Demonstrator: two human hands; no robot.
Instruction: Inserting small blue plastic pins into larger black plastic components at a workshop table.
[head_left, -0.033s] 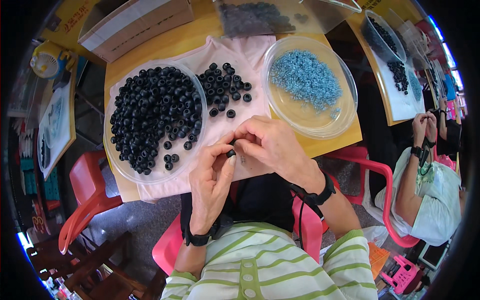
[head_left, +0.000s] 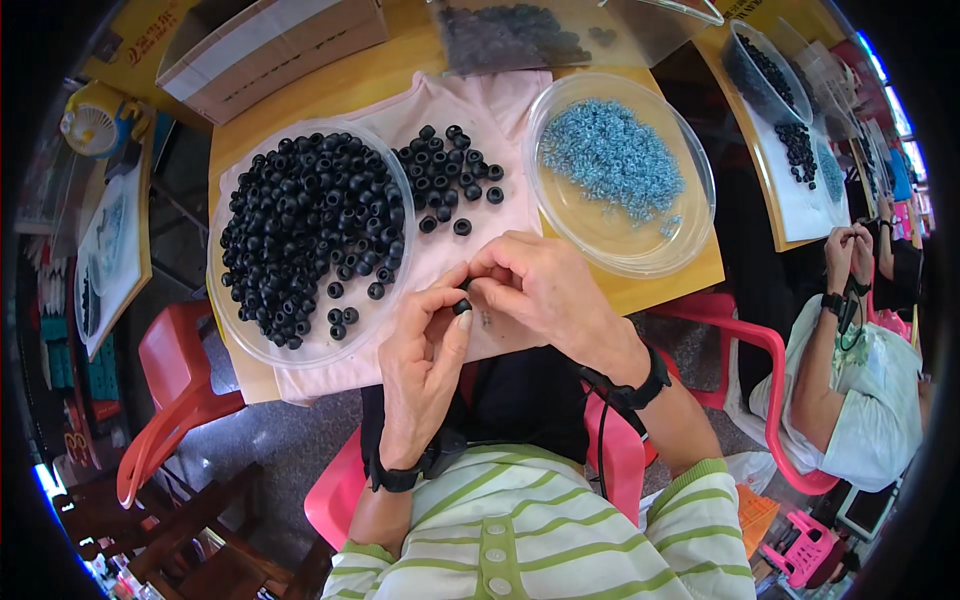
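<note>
Both hands meet over the near edge of a pink cloth (head_left: 470,100) on a yellow table (head_left: 680,285). My left hand (head_left: 425,360) pinches a small black ring (head_left: 462,306) between thumb and fingertip. My right hand (head_left: 545,290) closes its fingertips on the same ring from the right. To the left is a round clear dish (head_left: 232,335) heaped with black rings. A loose group of black rings (head_left: 450,165) lies on the cloth above my hands. A second clear dish (head_left: 660,255) at the right holds small light-blue rings (head_left: 615,155).
A cardboard box (head_left: 270,40) and a clear bag of dark pieces (head_left: 510,35) lie at the table's far edge. Red plastic chairs (head_left: 170,370) stand left. Another person (head_left: 850,370) sits at the right beside a second table (head_left: 790,215) with more black rings.
</note>
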